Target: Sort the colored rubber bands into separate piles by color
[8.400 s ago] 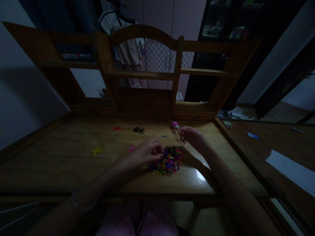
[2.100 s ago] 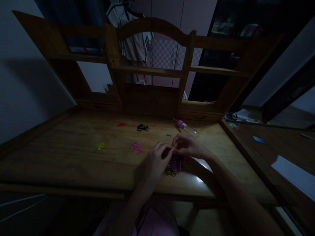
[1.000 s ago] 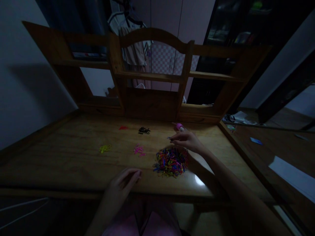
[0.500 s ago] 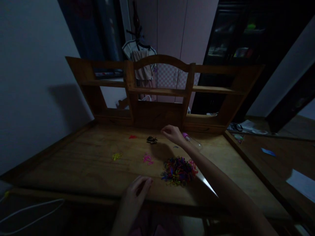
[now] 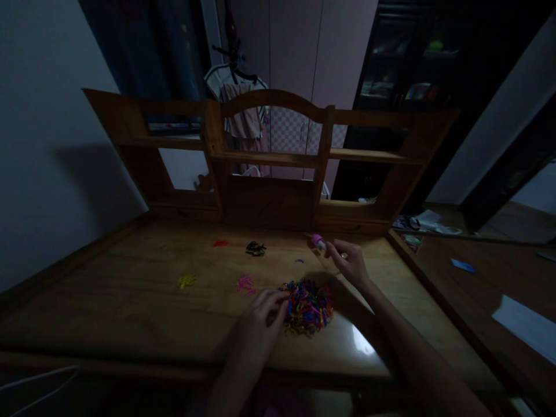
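the left hand (image 5: pixel 263 314) is curling at the left rim of a mixed pile of small coloured bands (image 5: pixel 309 310), its thumb and forefinger bending toward each other; whether a band is sitting between them, i cannot tell. the right hand (image 5: pixel 351 265) is hanging beyond the pile with its fingers bent, overlapping a purple-capped bottle (image 5: pixel 317 238); whether it is gripping or touching the bottle is not showing.

the pile is lying between the arms, probably so that both hands are sharing it. around it, red bands (image 5: pixel 219 243), black bands (image 5: pixel 256 249), yellow bands (image 5: pixel 187 281) and pink bands (image 5: pixel 246 284) are lying in separate groups, seemingly spaced to keep the colours from mixing. a tiny bluish bit (image 5: pixel 299 260) is resting alone near the bottle.

the front edge of the desk (image 5: pixel 130 318) is passing under both forearms, fairly near the pile. a wooden shelf rack (image 5: pixel 269 157) is bounding the back, and a raised strip (image 5: pixel 434 285) is bounding the right. the widest room for moving is lying leftward, past the yellow bands; the pink bands are leaving the left hand less.
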Demonstrator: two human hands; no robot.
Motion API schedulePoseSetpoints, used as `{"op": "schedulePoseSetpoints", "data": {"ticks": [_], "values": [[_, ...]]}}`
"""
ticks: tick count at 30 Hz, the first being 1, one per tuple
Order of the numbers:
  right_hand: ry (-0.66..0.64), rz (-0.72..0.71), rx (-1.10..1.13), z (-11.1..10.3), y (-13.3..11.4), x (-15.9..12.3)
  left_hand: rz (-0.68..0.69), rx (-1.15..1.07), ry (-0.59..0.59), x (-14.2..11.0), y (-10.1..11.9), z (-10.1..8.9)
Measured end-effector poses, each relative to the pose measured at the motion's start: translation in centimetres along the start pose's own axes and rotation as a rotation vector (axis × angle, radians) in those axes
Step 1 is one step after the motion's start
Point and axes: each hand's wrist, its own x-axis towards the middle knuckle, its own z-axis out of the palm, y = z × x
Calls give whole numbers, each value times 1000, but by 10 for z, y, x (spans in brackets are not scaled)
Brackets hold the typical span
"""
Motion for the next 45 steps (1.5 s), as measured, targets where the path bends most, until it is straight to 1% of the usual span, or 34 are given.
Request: {"op": "schedulePoseSetpoints", "data": {"ticks": [2,4,7,9,12,16,20,24,26,30,37,40,45], "values": [[-166,-10,30,-2,2,3,23,43,-9,7,2,4],[-349,-52,54,-2,3,4,19,79,-17,12,1,5],[-559,-110,84,1,2,-1,-1,83,-50,15,-6,3],[-652,-124,111,3,2,-4,-12,59,-81,16,-13,4],[-740,-89,149,3,1,-7,-18,28,-133,15,-25,9],[-796,-24,167,3,2,-6,14,19,-180,13,-33,16],[-799,-24,169,3,3,-5,-22,41,-136,13,-31,15],[-798,-35,224,-4,-2,-1,-47,21,-75,13,-32,13],[-808,-22,261,-8,-5,1,-43,12,-50,13,-33,12],[-831,37,334,-13,-9,3,-38,-1,-39,13,-30,10],[-908,110,506,-13,-11,3,-35,-26,-70,12,-21,7],[-971,135,517,-14,-13,2,-31,-28,-91,11,-20,5],[-1047,134,535,-15,-15,2,-30,-56,-117,9,-13,0]]}}
